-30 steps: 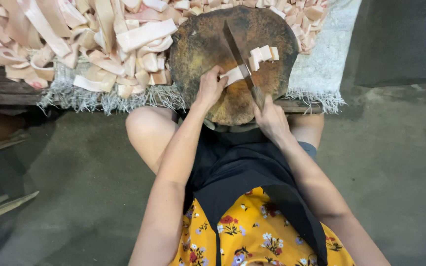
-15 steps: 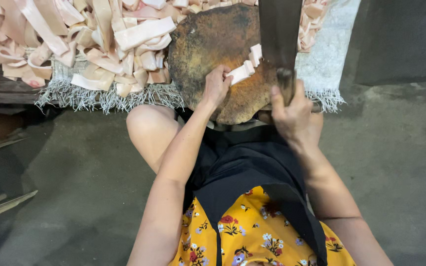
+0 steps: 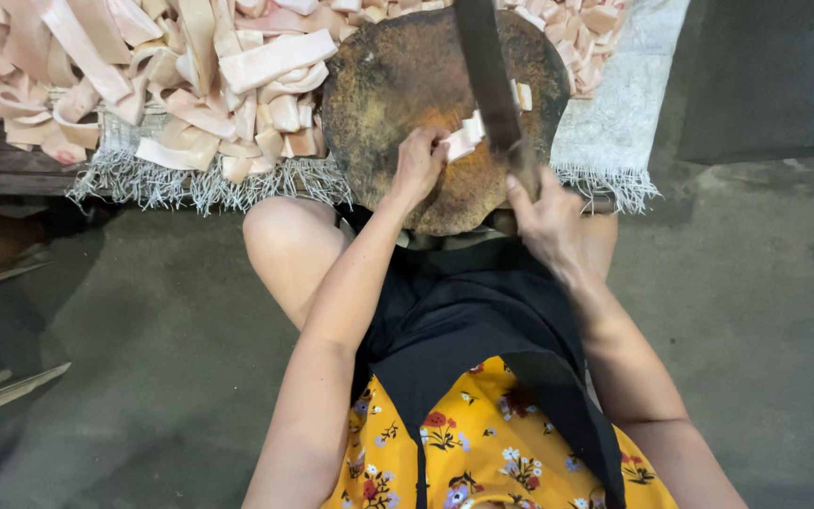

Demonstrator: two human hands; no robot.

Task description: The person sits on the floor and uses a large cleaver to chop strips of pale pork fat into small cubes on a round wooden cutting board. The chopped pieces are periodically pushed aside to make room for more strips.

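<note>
A round, dark wooden chopping block (image 3: 398, 94) lies in front of my knees. My left hand (image 3: 418, 165) presses a pale strip of meat skin (image 3: 463, 139) down on the block. My right hand (image 3: 544, 212) grips the handle of a cleaver (image 3: 487, 75), whose dark blade is raised and points away from me, just right of the strip. A few cut pale pieces (image 3: 522, 94) lie on the block beyond the blade.
A large heap of pale pink strips (image 3: 143, 75) covers a woven fringed mat (image 3: 614, 123) left of and behind the block. A low wooden platform (image 3: 2, 170) carries the mat. Grey concrete floor (image 3: 756, 330) lies on both sides of me. I wear a black apron over a yellow flowered skirt.
The cleaver rose from lying flat across the block to a raised position, and now tilts down toward the strip again. My left hand stayed on the strip.
</note>
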